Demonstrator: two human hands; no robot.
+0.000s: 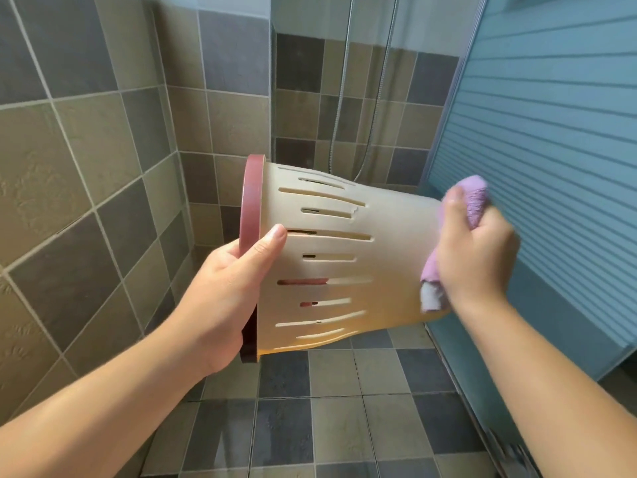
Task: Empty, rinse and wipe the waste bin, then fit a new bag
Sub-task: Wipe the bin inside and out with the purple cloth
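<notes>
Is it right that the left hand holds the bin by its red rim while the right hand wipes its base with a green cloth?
Not quite: the head view shows the cloth is purple. The left hand holds the bin by its red rim while the right hand wipes its base.

Glass door (pixel 551 167) near right, perhaps touching

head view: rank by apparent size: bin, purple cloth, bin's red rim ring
1. Waste bin, by far the largest.
2. Red rim ring, seen edge-on, partly behind the left hand.
3. Purple cloth, mostly hidden in the right hand, so ranks 2 and 3 are unsure.
</notes>
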